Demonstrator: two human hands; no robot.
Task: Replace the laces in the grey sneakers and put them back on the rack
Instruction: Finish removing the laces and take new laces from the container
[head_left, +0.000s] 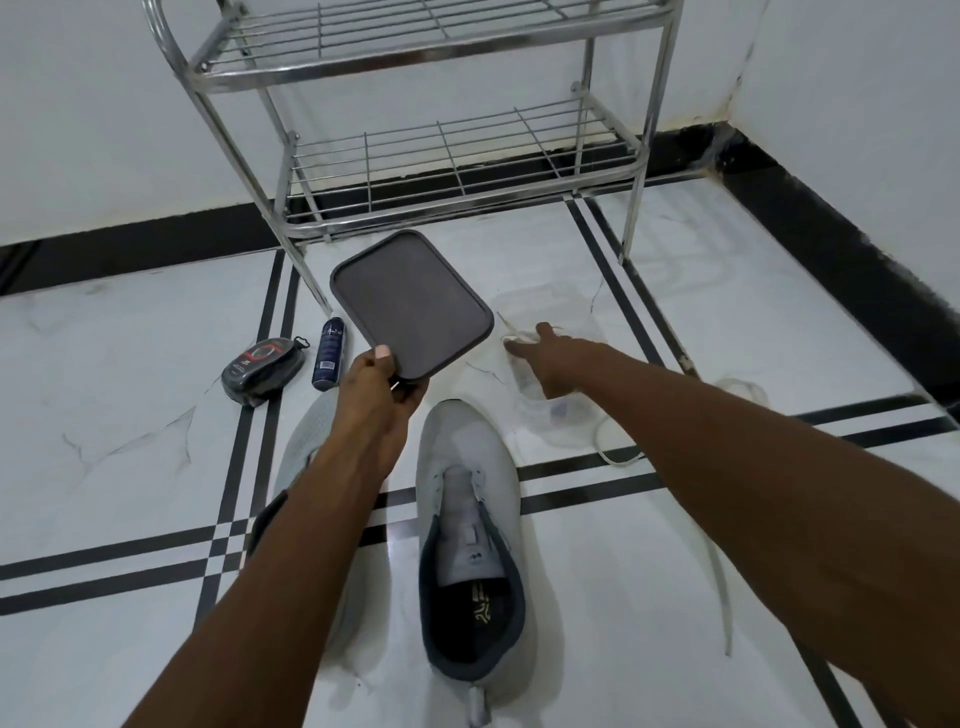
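Gripping the near corner of a dark brown tray (410, 304), thumb on top and fingers curled beneath, the left hand (382, 387) holds it tilted above the floor; nothing lies in it. At two o'clock from the tray, the right hand (550, 364) reaches onto a clear plastic bag (558, 410), fingers extended; whether they pinch the bag or the white lace (615, 454) I cannot tell. One grey sneaker (470, 535) sits unlaced at six o'clock, tongue exposed, its partner (306, 441) mostly hidden under the left forearm. Both shelves of the steel rack (441, 156) at twelve o'clock are bare.
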